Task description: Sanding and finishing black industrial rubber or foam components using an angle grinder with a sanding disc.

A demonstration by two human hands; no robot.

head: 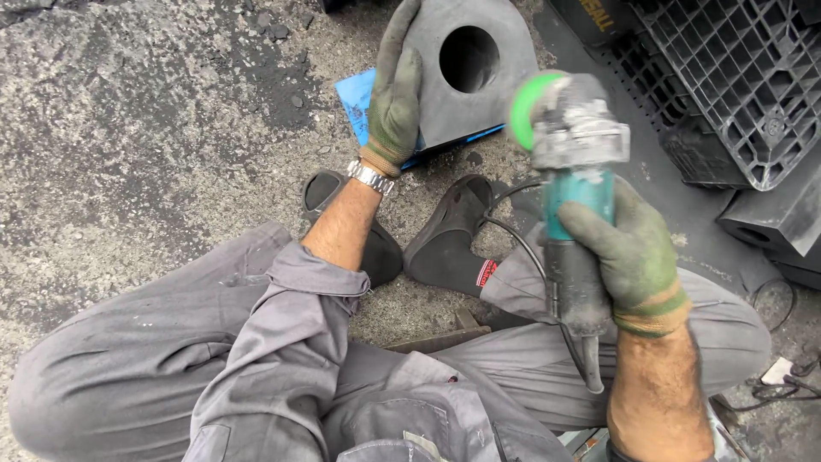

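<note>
Figure: seated grinding, seen from the head. My right hand, gloved, is wrapped shut around the body of the grinder, which I hold raised above my right knee with its green disc at the far end, clear of the work. My left hand, also gloved, lies flat with fingers stretched along the left edge of the plate; it presses rather than grasps, so I count it as unclosed. The plate, grey with one round hole, stands tilted at the far centre, its near edge resting on a blue pad just beyond my shoes.

To do this step well, I judge that the left hand should brace the plate firmly and keep its fingers away from the edge the disc will meet. The cable trails across my right leg and should stay behind the disc.

The ground is rough, dark, gritty asphalt. Black plastic crates are stacked at the far right, near the grinder, leaving little room on that side.
</note>
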